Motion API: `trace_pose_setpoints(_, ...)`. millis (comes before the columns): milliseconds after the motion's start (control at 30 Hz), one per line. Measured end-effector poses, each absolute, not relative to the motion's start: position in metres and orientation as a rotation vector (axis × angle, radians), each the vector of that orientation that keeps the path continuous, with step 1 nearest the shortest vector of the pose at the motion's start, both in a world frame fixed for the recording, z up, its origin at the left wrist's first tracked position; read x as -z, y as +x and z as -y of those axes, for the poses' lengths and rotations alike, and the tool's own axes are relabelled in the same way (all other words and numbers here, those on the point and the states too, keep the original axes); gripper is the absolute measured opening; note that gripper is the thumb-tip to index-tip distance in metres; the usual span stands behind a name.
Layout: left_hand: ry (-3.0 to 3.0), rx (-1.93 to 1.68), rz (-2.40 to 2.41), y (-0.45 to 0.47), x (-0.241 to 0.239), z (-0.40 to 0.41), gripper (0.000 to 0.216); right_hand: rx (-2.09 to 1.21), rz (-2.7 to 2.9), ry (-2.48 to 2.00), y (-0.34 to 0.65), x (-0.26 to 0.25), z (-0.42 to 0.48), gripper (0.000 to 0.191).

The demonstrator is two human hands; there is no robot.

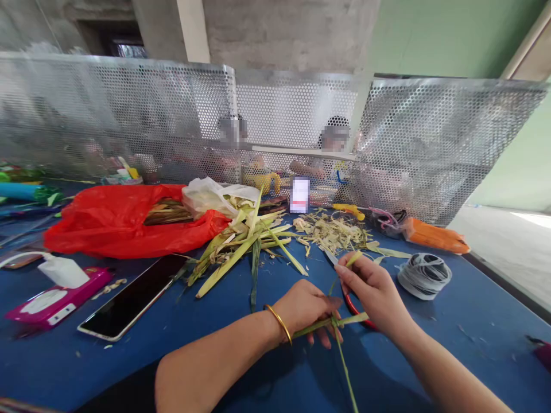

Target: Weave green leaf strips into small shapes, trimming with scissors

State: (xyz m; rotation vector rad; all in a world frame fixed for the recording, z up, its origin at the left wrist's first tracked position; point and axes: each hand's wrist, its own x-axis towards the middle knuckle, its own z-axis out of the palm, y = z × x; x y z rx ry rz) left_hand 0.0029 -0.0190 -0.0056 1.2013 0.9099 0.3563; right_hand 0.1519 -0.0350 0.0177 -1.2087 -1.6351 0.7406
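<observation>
My left hand (301, 307), with a gold bangle (279, 322) at its wrist, grips crossed green leaf strips (343, 364) low over the blue table. One strip hangs down toward the front, and another sticks out to the right. Close by, my right hand (368, 284) pinches the pale end of a strip between thumb and fingers. Scissors with red handles (353, 307) lie under my right hand, partly hidden by it. Beyond both hands are a pile of long green and yellow leaves (241, 246) and a heap of pale shredded trimmings (338, 230).
A red plastic bag (112, 223) with dry leaves lies left. Nearer are a black-screened phone (135, 295) and a magenta power strip (60, 298). A grey roll (425, 276) and an orange packet (437, 235) sit right. Perforated metal panels (297, 109) stand behind, with people beyond.
</observation>
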Motion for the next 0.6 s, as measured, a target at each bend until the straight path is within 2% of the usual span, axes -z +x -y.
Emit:
trace_pose_setpoints(200,0.808,-0.680,-1.002,-0.005,-0.004,0.006,0.027,-0.131,2.043,-1.232,0.153,-0.019,0.045,0.013)
trace_pose_setpoints(400,0.618,-0.888,-0.965,-0.004,-0.006,0.005,0.018,0.439,2.286,-1.104,0.146,-0.014,0.045,0.019)
trace_pose_setpoints(533,0.648,-0.879,-0.845,-0.005,-0.006,0.006,0.009,0.628,2.224,-1.169,0.144,-0.010,0.044,0.020)
trace_pose_setpoints(600,0.631,-0.860,-0.798,-0.007,-0.007,0.005,0.014,0.633,2.191,-1.206,0.144,-0.010,0.044,0.020)
